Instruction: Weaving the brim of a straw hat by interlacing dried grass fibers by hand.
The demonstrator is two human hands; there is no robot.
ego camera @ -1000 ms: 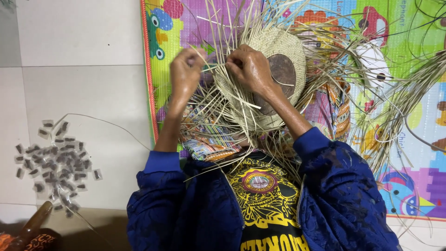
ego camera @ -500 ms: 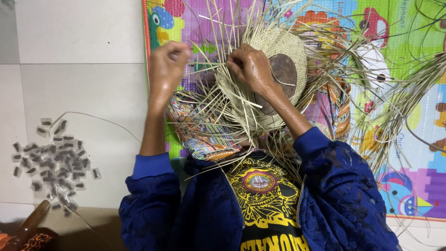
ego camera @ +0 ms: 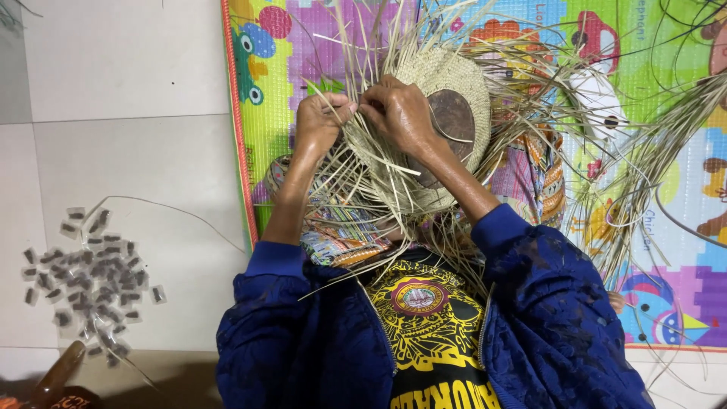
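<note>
On the pale tiled floor (ego camera: 129, 83), far left of the half-woven round straw hat (ego camera: 447, 83), lies a scatter of small clear packets with dark contents (ego camera: 87, 276). A thin loose strand (ego camera: 163, 206) curves across the tiles between that scatter and the hat. Nearer the hat, the red-stitched edge of a bright cartoon-printed foam play mat (ego camera: 261, 113) runs up the floor, and the hat sits over this mat.

Just left of the hat's crown, the left hand (ego camera: 319, 121) is closed, its fingers pinching a few pale straw strands (ego camera: 344, 163) that spring from the hat's unfinished brim. Touching the hat's left side, the right hand (ego camera: 401, 113) is curled shut around more strands, knuckles close to the left hand. A dark brown round form (ego camera: 454, 121) shows inside the hat's crown.

Below the hat, dark blue sleeves (ego camera: 303, 333) frame a black shirt with a yellow print (ego camera: 424, 318). Right of the hat, long loose straw ends (ego camera: 651, 159) fan out over the mat.
</note>
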